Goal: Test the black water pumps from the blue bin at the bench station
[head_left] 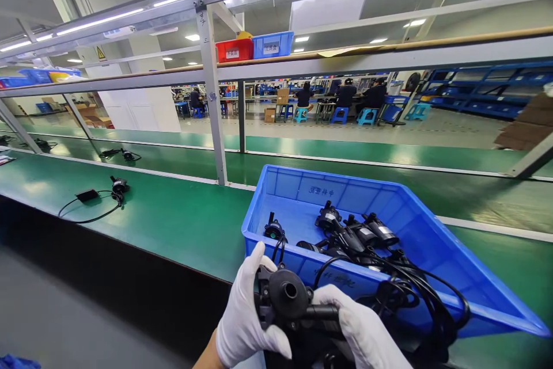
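A round black pump (288,294) with a central spout is held between my two white-gloved hands, in front of the blue bin's near wall. My left hand (248,311) wraps around the pump's left side, thumb and fingers on its body. On the other side, my right hand (360,323) grips the short side pipe of the same pump. Behind them stands a large blue bin (367,187) with several black pumps (363,231) and their cables inside. Black cables (436,305) hang over its near edge at the right.
On the green bench (181,213), a pump with a cable (118,186) lies at the left. A metal post (216,104) rises behind the bench. A red box (234,51) and a blue box (273,45) sit on the shelf. People sit in the background.
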Action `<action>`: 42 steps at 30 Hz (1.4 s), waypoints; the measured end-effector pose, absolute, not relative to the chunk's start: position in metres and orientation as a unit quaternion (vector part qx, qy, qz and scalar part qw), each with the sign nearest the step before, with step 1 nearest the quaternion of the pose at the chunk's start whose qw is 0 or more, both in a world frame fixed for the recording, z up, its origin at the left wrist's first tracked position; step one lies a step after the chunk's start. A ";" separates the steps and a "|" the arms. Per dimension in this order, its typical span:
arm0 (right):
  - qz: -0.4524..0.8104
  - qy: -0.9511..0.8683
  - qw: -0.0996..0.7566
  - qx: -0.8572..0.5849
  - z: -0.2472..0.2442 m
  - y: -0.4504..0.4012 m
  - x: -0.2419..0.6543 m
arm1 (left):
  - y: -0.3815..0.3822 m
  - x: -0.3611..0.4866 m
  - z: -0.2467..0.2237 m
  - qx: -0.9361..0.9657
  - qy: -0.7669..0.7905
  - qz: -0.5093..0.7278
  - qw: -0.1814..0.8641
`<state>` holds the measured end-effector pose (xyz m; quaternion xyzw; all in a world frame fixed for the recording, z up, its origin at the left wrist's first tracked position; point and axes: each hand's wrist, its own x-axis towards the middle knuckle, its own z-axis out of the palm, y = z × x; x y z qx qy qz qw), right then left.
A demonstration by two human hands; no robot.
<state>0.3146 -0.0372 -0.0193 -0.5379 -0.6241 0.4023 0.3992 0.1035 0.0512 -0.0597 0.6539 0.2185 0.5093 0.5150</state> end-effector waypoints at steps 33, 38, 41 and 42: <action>0.378 -0.650 0.377 -0.541 -0.023 -0.040 0.323 | 0.055 0.103 -0.063 0.676 0.202 0.495 0.507; 0.403 -0.619 0.392 -0.548 -0.017 -0.040 0.320 | 0.052 0.104 -0.056 0.681 0.211 0.493 0.499; 0.390 -0.594 0.392 -0.584 -0.010 -0.038 0.317 | 0.050 0.106 -0.050 0.689 0.218 0.485 0.492; 0.378 -0.586 0.389 -0.602 -0.007 -0.038 0.316 | 0.049 0.106 -0.049 0.695 0.223 0.479 0.488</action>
